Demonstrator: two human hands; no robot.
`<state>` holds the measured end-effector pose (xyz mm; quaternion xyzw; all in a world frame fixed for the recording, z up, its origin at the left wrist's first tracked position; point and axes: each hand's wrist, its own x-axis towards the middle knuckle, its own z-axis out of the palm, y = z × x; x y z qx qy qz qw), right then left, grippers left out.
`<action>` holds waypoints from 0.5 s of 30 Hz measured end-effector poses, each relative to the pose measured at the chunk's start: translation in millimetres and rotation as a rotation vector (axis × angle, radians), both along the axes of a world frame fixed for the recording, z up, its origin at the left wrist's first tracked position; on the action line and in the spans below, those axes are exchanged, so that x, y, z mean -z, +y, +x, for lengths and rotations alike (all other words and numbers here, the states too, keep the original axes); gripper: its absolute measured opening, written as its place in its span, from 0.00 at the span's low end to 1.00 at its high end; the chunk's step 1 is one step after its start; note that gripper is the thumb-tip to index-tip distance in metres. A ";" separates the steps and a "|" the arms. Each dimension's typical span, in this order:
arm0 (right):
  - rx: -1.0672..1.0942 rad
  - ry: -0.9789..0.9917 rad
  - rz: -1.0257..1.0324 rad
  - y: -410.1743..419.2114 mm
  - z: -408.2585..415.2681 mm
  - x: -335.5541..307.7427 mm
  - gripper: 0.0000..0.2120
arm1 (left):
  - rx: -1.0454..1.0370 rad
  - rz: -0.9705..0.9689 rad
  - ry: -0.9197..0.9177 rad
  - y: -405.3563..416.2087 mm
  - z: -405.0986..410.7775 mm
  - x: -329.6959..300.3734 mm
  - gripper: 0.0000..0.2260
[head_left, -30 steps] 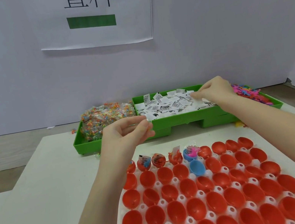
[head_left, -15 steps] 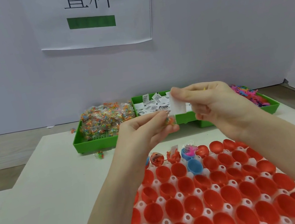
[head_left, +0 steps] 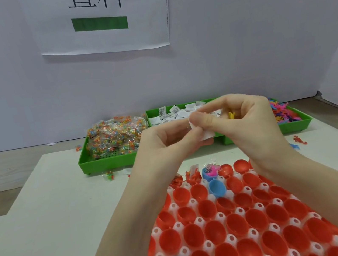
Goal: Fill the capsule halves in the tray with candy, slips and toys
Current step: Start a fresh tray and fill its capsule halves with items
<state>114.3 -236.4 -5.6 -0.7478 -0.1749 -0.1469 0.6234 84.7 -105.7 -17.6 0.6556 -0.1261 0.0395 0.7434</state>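
Note:
Both hands meet above the far edge of the white tray (head_left: 184,251). My right hand (head_left: 250,123) pinches a white paper slip (head_left: 207,135) under its thumb, and a small yellow toy (head_left: 231,115) shows between its curled fingers. My left hand (head_left: 164,143) pinches the same slip from the left; anything else in its fingers is hidden. The tray holds several open red capsule halves (head_left: 210,208) and two blue ones (head_left: 217,188). A few halves in the far row (head_left: 194,176) hold candy, slips and toys.
Three green bins stand at the back: candy packets (head_left: 116,136) left, slips (head_left: 170,114) middle, colourful toys (head_left: 281,111) right. A loose candy packet (head_left: 109,175) lies before the left bin. Stray red and blue toys (head_left: 300,140) lie right of the tray.
My right hand came back from the slip bin with a slip and met my left hand over the tray. The two hands have closed together on the slip.

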 end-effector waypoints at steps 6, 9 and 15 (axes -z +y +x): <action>-0.198 0.190 0.087 -13.8 -1.5 -17.9 0.17 | -0.127 0.065 0.012 -3.7 1.9 0.8 0.07; -0.322 0.334 0.212 -21.3 -4.1 -24.1 0.20 | -0.108 0.051 0.027 -5.7 1.8 0.9 0.06; -0.411 0.537 0.340 -31.3 -0.6 -19.4 0.20 | -0.047 0.131 0.079 -8.7 1.2 2.3 0.07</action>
